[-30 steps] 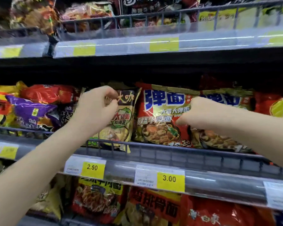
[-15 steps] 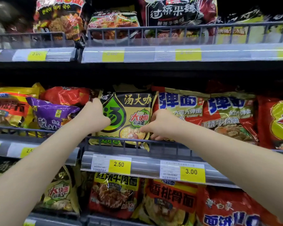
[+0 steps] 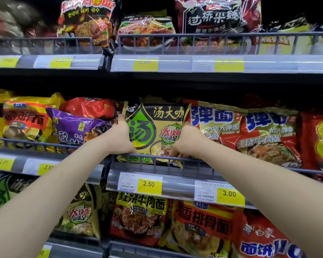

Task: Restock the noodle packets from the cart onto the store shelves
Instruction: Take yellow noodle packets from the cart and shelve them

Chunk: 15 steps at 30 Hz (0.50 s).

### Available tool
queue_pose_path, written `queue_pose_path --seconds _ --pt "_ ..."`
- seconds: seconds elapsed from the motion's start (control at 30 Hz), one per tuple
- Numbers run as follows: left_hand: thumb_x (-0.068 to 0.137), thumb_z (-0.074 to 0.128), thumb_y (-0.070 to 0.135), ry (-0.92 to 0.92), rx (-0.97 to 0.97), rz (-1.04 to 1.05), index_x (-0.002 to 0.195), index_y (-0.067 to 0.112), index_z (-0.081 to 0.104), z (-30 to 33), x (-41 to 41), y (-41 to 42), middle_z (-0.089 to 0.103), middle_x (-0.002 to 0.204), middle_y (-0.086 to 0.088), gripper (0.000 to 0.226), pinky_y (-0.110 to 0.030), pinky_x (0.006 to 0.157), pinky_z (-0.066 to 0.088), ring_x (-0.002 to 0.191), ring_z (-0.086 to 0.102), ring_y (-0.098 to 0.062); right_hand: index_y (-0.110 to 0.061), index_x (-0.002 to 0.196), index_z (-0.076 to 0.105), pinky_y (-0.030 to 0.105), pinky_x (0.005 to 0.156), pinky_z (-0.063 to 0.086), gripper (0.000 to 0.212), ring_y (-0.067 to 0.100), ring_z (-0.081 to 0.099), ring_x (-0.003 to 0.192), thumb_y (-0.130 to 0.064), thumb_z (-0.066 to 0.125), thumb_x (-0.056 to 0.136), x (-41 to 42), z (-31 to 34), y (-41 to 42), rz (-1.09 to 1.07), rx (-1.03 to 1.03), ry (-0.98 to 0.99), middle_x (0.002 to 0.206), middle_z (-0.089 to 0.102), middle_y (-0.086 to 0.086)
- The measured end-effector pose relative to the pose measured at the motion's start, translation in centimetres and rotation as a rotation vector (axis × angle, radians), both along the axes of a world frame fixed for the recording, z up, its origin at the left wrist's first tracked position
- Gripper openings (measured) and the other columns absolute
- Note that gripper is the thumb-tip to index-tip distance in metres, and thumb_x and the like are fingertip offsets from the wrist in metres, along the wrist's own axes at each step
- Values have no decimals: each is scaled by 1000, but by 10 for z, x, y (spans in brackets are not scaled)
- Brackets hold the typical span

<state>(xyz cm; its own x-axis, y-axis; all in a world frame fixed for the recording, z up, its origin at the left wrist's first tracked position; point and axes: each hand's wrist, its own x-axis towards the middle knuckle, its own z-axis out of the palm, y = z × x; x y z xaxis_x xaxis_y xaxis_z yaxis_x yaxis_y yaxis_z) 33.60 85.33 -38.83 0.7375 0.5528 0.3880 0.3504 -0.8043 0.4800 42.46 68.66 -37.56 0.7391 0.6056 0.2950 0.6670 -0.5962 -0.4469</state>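
The head view, the only one, looks straight at a store shelf unit, and both arms reach forward to the middle shelf. The left hand [image 3: 120, 135] holds the left edge of a dark olive and green plastic noodle packet [image 3: 157, 131], with the thumb on the packet's front and the remaining fingers hidden behind it; the right hand [image 3: 186, 141] has its grip curled round the packet's lower right edge, fingertips down at the grey wire front rail [image 3: 203, 161] of the middle shelf. The packet stands upright, facing out, its bottom edge tucked behind that rail, wedged between a crumpled purple foil packet [image 3: 73, 127] on its left and a red and gold packet with blue lettering [image 3: 214, 123] on its right, which it touches. Directly below it on the shelf lip sits a yellow price label reading 2.50 [image 3: 149, 184]. The step in hand looks like seating and squaring this packet in its slot, so this one placement seems nearly done. The cart is out of sight, so how much stock remains cannot be told. The next move probably calls for letting go with both hands without tipping the packet forward over the rail, since its thin wrapper will likely slump if the neighbours do not brace it.
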Motion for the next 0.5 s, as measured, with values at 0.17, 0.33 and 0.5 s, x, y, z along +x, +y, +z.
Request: queue_pose_path --seconds 0.17,0.33,0.5 --pt "61 86 26 -22 89 10 141 1 -24 -3 8 -1 23 145 -32 139 -39 101 40 127 40 -39 2 138 23 20 49 41 76 13 43 63 -17 71 82 10 -3 9 -66 35 -92 95 45 8" --pt "62 86 24 33 16 42 138 4 -32 2 8 -6 19 148 -33 142 -44 102 41 127 41 -41 0 132 27 19 44 38 66 9 39 56 -13 69 82 11 -6 11 -86 49 -76 79 42 4" --pt "73 77 11 -44 -139 36 143 1 -18 4 9 -13 43 136 -30 119 -40 90 47 115 53 -38 -8 69 39 18 45 31 30 11 35 53 -18 57 91 6 -6 8 -40 60 23 66 39 2"
